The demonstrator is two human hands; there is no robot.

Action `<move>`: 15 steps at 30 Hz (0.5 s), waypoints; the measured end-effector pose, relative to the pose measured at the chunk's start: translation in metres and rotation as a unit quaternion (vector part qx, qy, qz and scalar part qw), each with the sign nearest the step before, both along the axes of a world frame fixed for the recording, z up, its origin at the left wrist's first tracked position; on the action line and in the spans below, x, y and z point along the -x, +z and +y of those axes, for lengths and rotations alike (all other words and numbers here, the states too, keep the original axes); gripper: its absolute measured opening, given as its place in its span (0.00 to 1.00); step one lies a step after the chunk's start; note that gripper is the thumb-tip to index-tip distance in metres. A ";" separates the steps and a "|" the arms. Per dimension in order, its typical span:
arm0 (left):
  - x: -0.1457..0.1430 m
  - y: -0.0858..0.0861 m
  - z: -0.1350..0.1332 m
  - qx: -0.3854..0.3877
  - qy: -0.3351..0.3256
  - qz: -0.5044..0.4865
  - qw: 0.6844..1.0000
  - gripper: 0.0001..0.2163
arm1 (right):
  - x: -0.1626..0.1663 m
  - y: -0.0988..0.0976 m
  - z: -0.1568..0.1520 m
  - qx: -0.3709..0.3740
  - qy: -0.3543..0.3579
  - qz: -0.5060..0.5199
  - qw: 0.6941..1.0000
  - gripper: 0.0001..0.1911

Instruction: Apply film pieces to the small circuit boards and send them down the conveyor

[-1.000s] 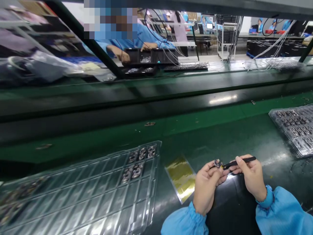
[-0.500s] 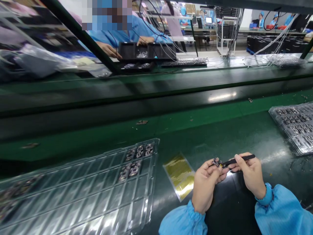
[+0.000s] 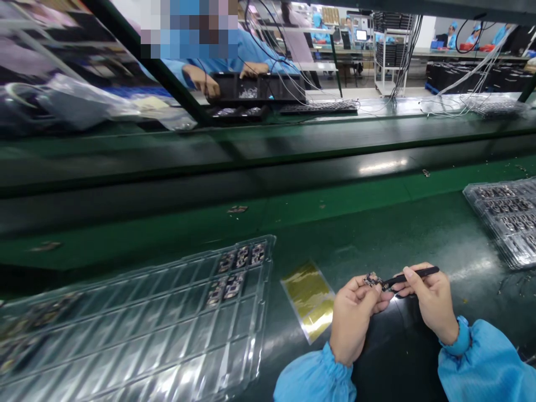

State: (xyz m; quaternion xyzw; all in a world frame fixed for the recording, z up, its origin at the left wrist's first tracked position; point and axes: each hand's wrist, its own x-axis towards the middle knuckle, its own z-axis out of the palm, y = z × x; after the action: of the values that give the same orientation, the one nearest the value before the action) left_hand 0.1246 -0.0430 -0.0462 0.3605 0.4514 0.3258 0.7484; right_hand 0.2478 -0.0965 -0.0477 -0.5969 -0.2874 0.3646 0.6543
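Note:
Between the thumb and fingers of my left hand (image 3: 354, 312) is a small circuit board (image 3: 372, 279), partly covered by the fingertips. My right hand (image 3: 431, 298) grips black tweezers (image 3: 412, 276), their tip pointing left and meeting the board's near end. Whether the tips pinch anything is too small to tell. Just left of my left hand lies a sheet of yellow film (image 3: 309, 298) on a clear backing. Further left, a clear plastic tray (image 3: 167, 329) carries several circuit boards in its compartments.
Stacked clear trays (image 3: 505, 220) filled with boards stand at the right. Loose board pieces (image 3: 238, 209) lie on the green bench (image 3: 355, 223) beyond the film. Across the raised ledge, a co-worker's hands (image 3: 204, 81) rest at a black divided box (image 3: 262, 86).
My hands keep nearly the same pose, board and tweezers still together. The yellow bit seen earlier at the tweezers' tip no longer shows. The co-worker's hand has shifted along the black box.

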 end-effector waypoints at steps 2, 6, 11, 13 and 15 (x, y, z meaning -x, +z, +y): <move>0.000 0.000 0.000 -0.001 0.004 0.001 1.000 0.14 | 0.001 0.003 -0.003 -0.011 0.012 -0.058 0.998 0.09; -0.001 -0.001 0.000 0.010 0.006 -0.009 1.000 0.13 | -0.001 0.008 -0.011 -0.101 0.007 -0.305 0.947 0.04; 0.003 -0.004 -0.001 0.024 0.009 -0.012 1.000 0.13 | -0.014 0.006 -0.014 -0.144 -0.105 -0.405 0.897 0.10; 0.005 -0.003 0.002 0.032 0.016 -0.012 0.999 0.12 | -0.020 0.005 -0.013 -0.138 -0.119 -0.422 0.888 0.10; 0.004 0.002 0.013 0.033 0.032 -0.014 0.999 0.12 | -0.023 0.003 -0.013 -0.145 -0.117 -0.454 0.871 0.10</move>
State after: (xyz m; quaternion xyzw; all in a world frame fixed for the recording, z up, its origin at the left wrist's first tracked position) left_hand 0.1203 -0.0302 -0.0445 0.3164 0.4628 0.3400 0.7551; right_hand 0.2706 -0.1096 -0.0448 -0.6249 -0.5301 -0.0718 0.5687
